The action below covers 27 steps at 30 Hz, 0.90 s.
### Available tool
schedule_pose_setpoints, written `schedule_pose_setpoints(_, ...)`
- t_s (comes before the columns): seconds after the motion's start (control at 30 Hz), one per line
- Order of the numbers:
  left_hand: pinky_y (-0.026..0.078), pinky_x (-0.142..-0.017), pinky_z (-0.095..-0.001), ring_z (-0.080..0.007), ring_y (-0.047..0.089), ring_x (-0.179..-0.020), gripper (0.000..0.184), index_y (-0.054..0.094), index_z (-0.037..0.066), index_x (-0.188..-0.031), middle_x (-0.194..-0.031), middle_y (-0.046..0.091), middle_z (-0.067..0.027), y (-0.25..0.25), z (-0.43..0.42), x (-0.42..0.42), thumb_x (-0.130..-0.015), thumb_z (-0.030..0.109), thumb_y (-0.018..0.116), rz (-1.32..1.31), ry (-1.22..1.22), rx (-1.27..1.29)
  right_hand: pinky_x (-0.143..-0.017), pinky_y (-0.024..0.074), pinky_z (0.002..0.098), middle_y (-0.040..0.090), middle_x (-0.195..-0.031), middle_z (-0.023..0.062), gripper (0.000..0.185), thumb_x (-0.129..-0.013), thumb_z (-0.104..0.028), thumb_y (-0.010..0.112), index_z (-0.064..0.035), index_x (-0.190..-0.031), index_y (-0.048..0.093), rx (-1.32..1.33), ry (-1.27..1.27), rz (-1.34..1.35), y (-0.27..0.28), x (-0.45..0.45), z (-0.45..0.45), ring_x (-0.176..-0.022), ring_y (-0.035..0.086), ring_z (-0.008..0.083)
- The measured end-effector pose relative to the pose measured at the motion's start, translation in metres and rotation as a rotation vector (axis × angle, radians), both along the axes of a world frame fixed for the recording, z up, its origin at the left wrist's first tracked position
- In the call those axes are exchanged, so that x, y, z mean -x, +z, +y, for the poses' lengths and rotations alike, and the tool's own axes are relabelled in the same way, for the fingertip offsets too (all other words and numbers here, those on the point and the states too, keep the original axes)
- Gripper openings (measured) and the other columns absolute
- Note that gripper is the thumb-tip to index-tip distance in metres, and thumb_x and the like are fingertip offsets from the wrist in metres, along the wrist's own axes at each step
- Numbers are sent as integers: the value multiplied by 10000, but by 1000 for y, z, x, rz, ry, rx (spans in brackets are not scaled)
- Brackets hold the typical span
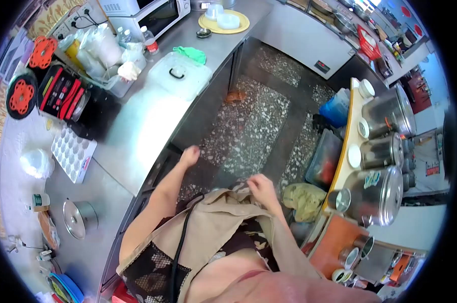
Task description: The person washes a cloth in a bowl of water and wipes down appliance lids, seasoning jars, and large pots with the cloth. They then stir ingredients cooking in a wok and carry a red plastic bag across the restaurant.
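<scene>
Head cam: L hand mid-frame, curled in a fist, nr steel desk edge. R hand ctr, fingers bent by beige apron, lower ctr; can't tell if gripping. Lidded pot lower L.

- Long flat grey metal countertop: smooth, glossy, strong glare.
- Loose beige cloth apron: matt, creased.
- Large round silver metal pot: polished, shiny.
- Rectangular translucent plastic lid: smooth, slight sheen.
- Crumpled green rag: cloth-like, matt.
- White-speckled grey floor panels: stone-like.
</scene>
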<state>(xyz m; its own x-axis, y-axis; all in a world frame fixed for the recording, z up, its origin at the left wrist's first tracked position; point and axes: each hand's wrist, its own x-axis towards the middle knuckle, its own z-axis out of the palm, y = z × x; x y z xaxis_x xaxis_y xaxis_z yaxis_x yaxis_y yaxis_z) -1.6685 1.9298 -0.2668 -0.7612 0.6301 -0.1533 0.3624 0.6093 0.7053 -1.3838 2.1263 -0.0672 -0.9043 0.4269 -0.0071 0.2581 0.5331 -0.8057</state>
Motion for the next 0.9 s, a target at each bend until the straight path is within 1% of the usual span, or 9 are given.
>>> schedule_pose_setpoints(0.17, 415, -912, -401, -356, 510, -1076, 361, 533, 10, -1105, -1117, 551, -203, 84, 172, 135, -805, 196, 607, 255, 14, -292, -646, 480, 359, 598, -791, 145, 97, -794, -105, 619, -13, -825, 625, -21, -144, 44, -33, 36, 103, -719, 604, 303)
schedule_pose_setpoints(0.27, 343, -990, -445, -418, 399, -1182, 525, 447, -10, -1206, -1224, 462, -256, 107, 229, 201, -781, 225, 646, 502, 147, -301, -641, 479, 363, 596, -788, 148, 111, -800, -120, 614, -15, -835, 624, -43, -152, 20, -21, 68, 156, -714, 598, 316)
schedule_pose_setpoints(0.37, 221, -1072, -485, -454, 297, -1271, 780, 343, -12, -1337, -1321, 388, -296, 107, 258, 287, -753, 384, 674, 562, 208, -120, -695, 481, 375, 615, -835, 160, 109, -797, -126, 614, -21, -822, 628, -163, -137, -19, -8, 100, 205, -787, 598, 340)
schedule_pose_setpoints(0.47, 250, -1028, -565, -430, 261, -1309, 983, 287, 27, -1394, -1397, 303, -283, 115, 268, 354, -686, 618, 628, 607, 381, 256, -658, 478, 372, 602, -803, 137, 116, -803, -142, 608, -29, -819, 622, -44, -284, 9, 18, 137, 234, -748, 597, 309)
schedule_pose_setpoints(0.57, 106, -1060, -605, -380, 173, -1365, 1019, 216, 52, -1427, -1454, 209, -260, 106, 275, 400, -703, 685, 553, 302, 541, 424, -669, 475, 382, 603, -801, 133, 127, -806, -154, 603, -29, -811, 619, -107, -357, -42, 3, 169, 252, -765, 592, 307)
schedule_pose_setpoints(0.6, 54, -1080, -578, -379, 172, -1367, 1005, 216, 40, -1424, -1457, 199, -261, 101, 273, 413, -720, 687, 524, 126, 485, 495, -666, 476, 382, 605, -798, 132, 131, -808, -160, 599, -31, -806, 618, -136, -373, -53, -3, 180, 253, -753, 591, 311)
schedule_pose_setpoints(0.73, 162, -1083, -524, -373, 302, -1306, 591, 380, -55, -1293, -1322, 431, -250, 85, 292, 413, -881, 360, 462, 580, 346, 658, -682, 479, 394, 609, -800, 131, 118, -815, -158, 579, -47, -806, 620, -47, -408, -91, -12, 233, 231, -779, 591, 319)
schedule_pose_setpoints(0.8, 331, -1005, -462, -379, 461, -1172, 391, 481, -41, -1204, -1190, 534, -257, 59, 278, 443, -905, 205, 425, 653, 146, 407, -703, 476, 394, 609, -807, 126, 134, -819, -176, 576, -50, -823, 619, -17, -335, -99, -7, 261, 219, -797, 590, 314)
schedule_pose_setpoints(0.9, 445, -844, -434, -405, 558, -988, 317, 521, -39, -1141, -1104, 570, -262, 86, 266, 459, -917, 151, 400, 445, 398, 106, -669, 482, 389, 608, -819, 125, 136, -828, -192, 597, -66, -861, 636, 59, -230, -50, -9, 285, 206, -770, 594, 311)
